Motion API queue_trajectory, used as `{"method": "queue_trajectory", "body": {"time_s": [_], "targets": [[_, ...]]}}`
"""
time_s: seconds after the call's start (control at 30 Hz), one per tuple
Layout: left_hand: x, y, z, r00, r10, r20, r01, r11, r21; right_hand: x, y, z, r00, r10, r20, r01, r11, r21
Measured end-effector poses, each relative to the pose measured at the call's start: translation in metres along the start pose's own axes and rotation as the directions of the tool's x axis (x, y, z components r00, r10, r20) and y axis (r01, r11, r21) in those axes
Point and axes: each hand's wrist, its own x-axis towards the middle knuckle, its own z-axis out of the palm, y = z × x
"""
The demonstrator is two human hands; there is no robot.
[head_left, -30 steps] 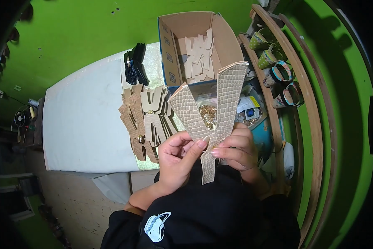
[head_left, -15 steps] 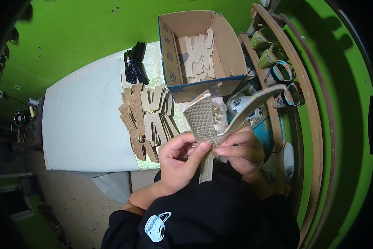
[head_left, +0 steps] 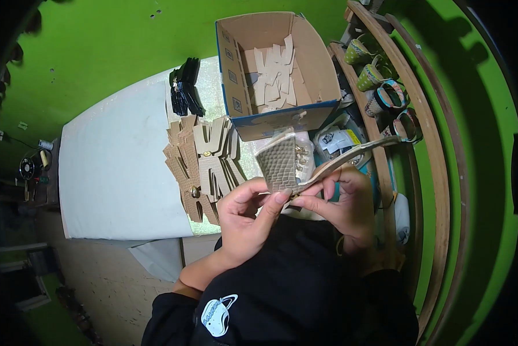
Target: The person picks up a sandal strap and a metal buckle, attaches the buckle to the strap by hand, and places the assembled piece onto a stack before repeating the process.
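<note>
A beige crocodile-embossed strap piece is up in front of my chest, its broad end pointing away and a long curved arm reaching to the right. My left hand pinches it near the middle between thumb and fingers. Close beside, my right hand is closed at the same middle part, thumb and fingers on the strap where its arms meet. A small gold-coloured fitting shows between the two thumbs, partly covered by fingertips.
Stacks of similar tan strap pieces and cream ones lie on the table, black ones behind. A cardboard box holds cut pieces. Gold fittings lie in plastic. A wooden rack stands at right.
The strap has tilted and its long arm has swung lower to the right. My right hand has turned, with its thumb now pressing at the middle. The lower end is no longer plainly visible.
</note>
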Motion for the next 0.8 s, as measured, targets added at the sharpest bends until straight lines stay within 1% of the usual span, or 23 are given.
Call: {"method": "queue_trajectory", "body": {"time_s": [0.07,0.1,0.17,0.2,0.27,0.3,0.33,0.37,0.4,0.43,0.47,0.5,0.53,0.57,0.63,0.7,0.77,0.8], "targets": [[0.001,-0.001,-0.002,1.0,-0.029,0.008,0.03,0.999,-0.015,0.002,0.0,-0.001,0.995,-0.092,0.042,0.097,0.989,-0.109],[0.003,-0.002,-0.002,1.0,-0.03,0.01,0.03,0.999,-0.015,0.003,0.003,-0.001,0.995,-0.092,0.04,0.096,0.989,-0.109],[0.007,-0.004,-0.001,0.999,-0.014,0.046,0.015,1.0,-0.018,0.004,0.011,0.0,0.993,-0.113,-0.028,0.114,0.994,0.005],[0.008,-0.004,-0.001,0.999,-0.013,0.047,0.014,1.0,-0.016,0.005,0.009,0.001,0.993,-0.114,-0.029,0.114,0.993,0.006],[0.01,-0.005,-0.001,0.997,0.06,0.053,-0.059,0.998,-0.011,0.007,0.001,0.004,0.997,-0.036,-0.062,0.047,0.98,0.195],[0.01,-0.006,-0.001,0.997,0.06,0.055,-0.059,0.998,-0.01,0.008,0.001,0.005,0.994,-0.083,-0.066,0.095,0.974,0.206],[0.009,-0.007,-0.001,0.999,0.019,0.046,-0.016,0.998,-0.058,0.009,0.002,0.004,0.994,-0.082,-0.068,0.095,0.974,0.206],[0.009,-0.007,-0.002,0.999,-0.023,0.038,0.027,0.994,-0.106,0.011,0.002,0.002,0.999,-0.034,0.024,0.027,0.972,0.235],[0.008,-0.009,-0.003,0.999,-0.025,0.039,0.029,0.994,-0.105,0.012,0.002,0.0,0.993,0.012,0.118,-0.042,0.966,0.256],[0.008,-0.01,-0.004,0.999,-0.035,0.033,0.039,0.994,-0.106,0.012,0.003,0.002,0.992,0.024,0.123,-0.062,0.948,0.311],[0.008,-0.01,-0.005,0.999,-0.046,0.025,0.048,0.993,-0.107,0.011,0.003,0.001,0.992,0.024,0.124,-0.062,0.948,0.311],[0.008,-0.011,-0.004,0.999,-0.045,0.024,0.048,0.993,-0.107,0.01,0.004,0.001,0.986,0.064,0.151,-0.109,0.945,0.31],[0.007,-0.011,-0.003,1.0,-0.026,0.011,0.027,0.996,-0.085,0.009,0.004,0.0,0.979,0.104,0.178,-0.156,0.939,0.308],[0.007,-0.011,-0.002,1.0,-0.007,-0.001,0.006,0.998,-0.064,0.01,0.007,0.001,0.978,0.105,0.179,-0.157,0.938,0.308],[0.006,-0.014,-0.003,1.0,-0.013,0.0,0.013,0.998,-0.063,0.01,0.014,0.002,0.987,0.003,0.16,-0.043,0.969,0.244],[0.006,-0.018,-0.003,1.0,-0.014,-0.001,0.014,0.998,-0.064,0.01,0.015,0.002,0.988,0.025,0.154,-0.061,0.971,0.232],[0.004,-0.02,-0.002,0.999,0.024,-0.037,-0.025,0.999,-0.046,0.009,0.017,0.003,0.988,0.05,0.149,-0.083,0.971,0.224],[0.004,-0.021,-0.003,0.999,0.023,-0.037,-0.024,0.999,-0.045,0.009,0.018,0.003,0.988,0.033,0.152,-0.059,0.985,0.164]]}}
